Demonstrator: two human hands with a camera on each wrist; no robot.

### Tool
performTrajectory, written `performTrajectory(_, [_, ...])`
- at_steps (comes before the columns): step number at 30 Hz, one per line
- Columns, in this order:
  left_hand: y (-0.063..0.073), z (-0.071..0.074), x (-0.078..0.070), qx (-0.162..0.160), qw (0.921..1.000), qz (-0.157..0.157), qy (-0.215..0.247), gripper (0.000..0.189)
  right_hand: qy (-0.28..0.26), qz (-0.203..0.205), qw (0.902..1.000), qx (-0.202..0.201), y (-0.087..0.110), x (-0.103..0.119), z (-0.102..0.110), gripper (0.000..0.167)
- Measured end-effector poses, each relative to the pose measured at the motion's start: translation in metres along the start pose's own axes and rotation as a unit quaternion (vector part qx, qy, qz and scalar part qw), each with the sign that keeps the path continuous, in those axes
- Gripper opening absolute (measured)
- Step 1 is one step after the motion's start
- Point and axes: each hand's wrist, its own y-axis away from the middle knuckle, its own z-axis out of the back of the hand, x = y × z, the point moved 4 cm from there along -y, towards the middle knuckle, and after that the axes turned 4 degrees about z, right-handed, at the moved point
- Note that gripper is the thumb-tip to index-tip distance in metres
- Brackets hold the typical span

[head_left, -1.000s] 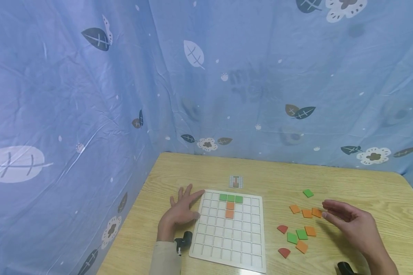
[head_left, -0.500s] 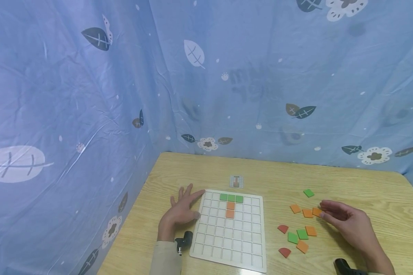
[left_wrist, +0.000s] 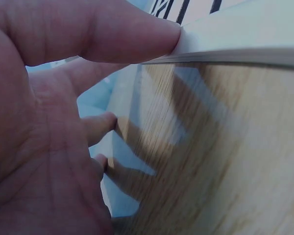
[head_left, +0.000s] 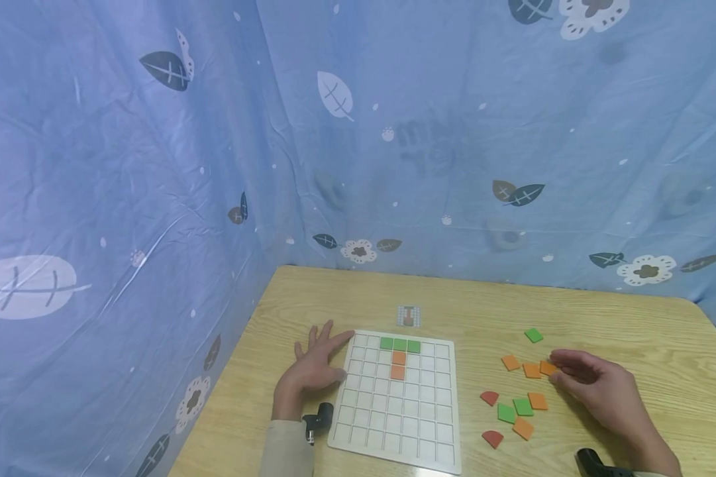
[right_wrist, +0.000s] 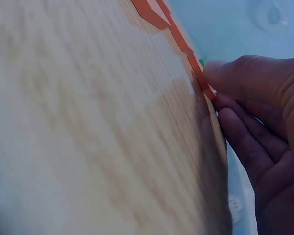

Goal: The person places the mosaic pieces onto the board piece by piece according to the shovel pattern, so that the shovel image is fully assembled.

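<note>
1. Here's the right hand (head_left: pixel 602 387), over toward the table's right edge, thumb and fingertips pinching the near-right end of an orange tile (head_left: pixel 546 368) that lies on the wooden table (head_left: pixel 650 318).
2. Two more orange tiles (head_left: pixel 532 370) line up just left of it, with a lone green tile (head_left: pixel 533 335) nearer the table's far edge.
3. Across to the left hand (head_left: pixel 316 368): fingers spread, gripping nothing, index fingertip at the far-left corner of the white grid board (head_left: pixel 363 401), thumb touching its left edge.
4. On that board, three green squares (head_left: pixel 400 344) sit side by side in the row along its far edge, and two orange squares (head_left: pixel 398 365) run toward the near edge below the middle one.
5. Beyond the board's far edge lies a small patterned card (head_left: pixel 409 316).
6. Off its right edge, near the near-right corner: two red quarter-circles (head_left: pixel 492 438), plus a loose cluster (head_left: pixel 523 407) of two green and two orange tiles.
7. Behind it all, a blue leaf-print curtain (head_left: pixel 417 165) meets the table's far edge.
</note>
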Motion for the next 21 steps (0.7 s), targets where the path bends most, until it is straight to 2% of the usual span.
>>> performTrajectory(6, [0.0006,-0.0008,0.0002,0.0,0.9999,0.008,-0.013,0.093,0.035,0.004,0.9994,-0.001,-0.0013,0.0023,-0.002,0.034])
performTrajectory(10, [0.0006,-0.0009,-0.0002,0.001,0.9999,0.01,-0.012,0.093,0.055,0.023,0.998,-0.021,-0.0016,0.0029,-0.0025,0.03])
performTrajectory(15, [0.0001,-0.0018,-0.0002,0.002,0.9999,0.007,-0.009,0.092,0.056,0.032,0.9973,-0.034,-0.0003,0.0024,-0.0027,0.029])
performTrajectory(21, [0.0,-0.0026,0.0011,0.003,0.9999,0.009,-0.008,0.092,0.028,0.012,0.9989,-0.036,0.0024,0.0052,-0.0002,0.031])
